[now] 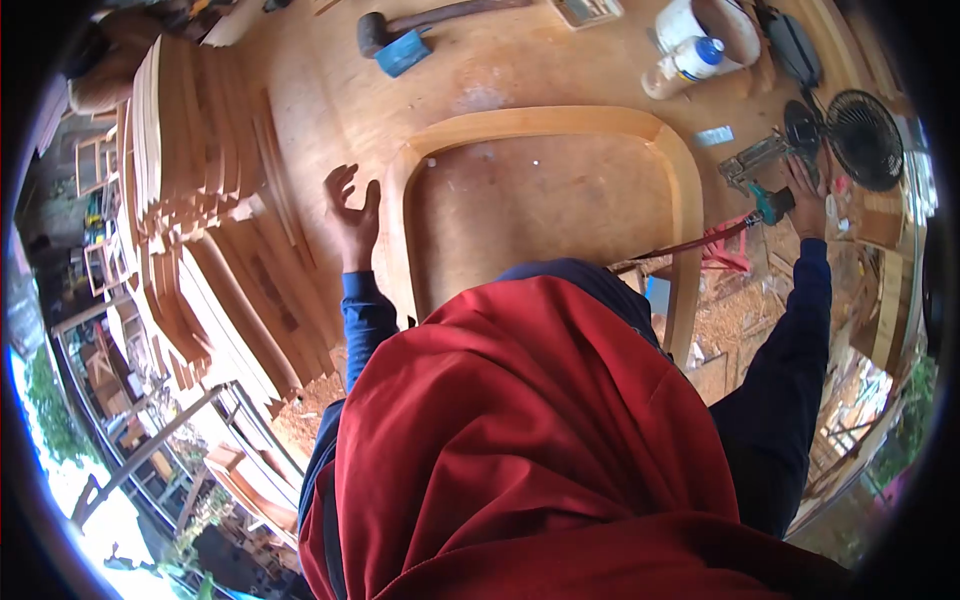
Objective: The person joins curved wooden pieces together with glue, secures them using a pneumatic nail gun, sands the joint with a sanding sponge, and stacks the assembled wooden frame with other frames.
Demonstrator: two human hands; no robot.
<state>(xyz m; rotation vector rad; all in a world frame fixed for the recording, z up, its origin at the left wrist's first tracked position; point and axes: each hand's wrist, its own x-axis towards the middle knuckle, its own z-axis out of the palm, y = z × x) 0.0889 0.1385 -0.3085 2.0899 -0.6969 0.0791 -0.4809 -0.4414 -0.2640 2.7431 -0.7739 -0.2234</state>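
Note:
My left hand (pixel 352 215) is raised beside the left side of a curved wooden frame (pixel 540 122), its fingers apart and loosely bent, holding nothing. The frame lies flat on the workbench, and its near part is hidden by my body. Out to the right, my right hand (pixel 808 195) has its fingers stretched out beside a teal and grey air nail gun (pixel 768 202). Palm and tool overlap in view, so I cannot make out whether they touch. A dark red hose (pixel 700 240) runs from the nail gun back toward my body.
Stacks of curved wooden pieces (pixel 195 130) stand on the left. At the back lie a mallet (pixel 373 35) and a blue object (pixel 403 53). A white bucket (pixel 735 35), a glue bottle (pixel 690 65) and a black fan (pixel 865 140) are on the right.

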